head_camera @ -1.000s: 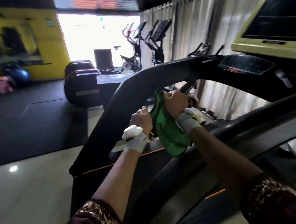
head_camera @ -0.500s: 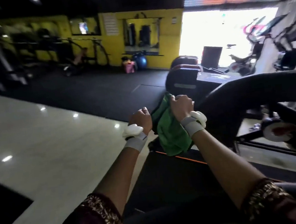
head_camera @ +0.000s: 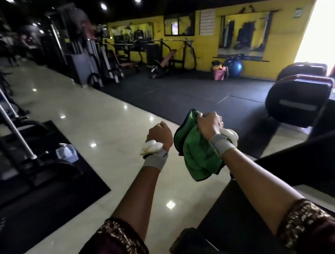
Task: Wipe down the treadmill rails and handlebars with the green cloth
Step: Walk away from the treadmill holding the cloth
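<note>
The green cloth hangs bunched in the air from my right hand, which is closed on its top edge. To its left my left hand is a closed fist with nothing visible in it; it does not touch the cloth. Both hands are held out over the pale tiled floor, away from any rail. Only the dark treadmill deck and side rail show, at the lower right under my right forearm. Its handlebars and console are out of view.
A second dark machine stands at the right. Black floor mats and weight machines fill the left; a clear bottle stands on the mat edge. Benches and a blue ball line the yellow back wall.
The view has swung left, from the treadmill's handlebar and console to the open gym floor. My hands left the handlebar; the right one still holds the cloth, the left one has moved apart from it.
</note>
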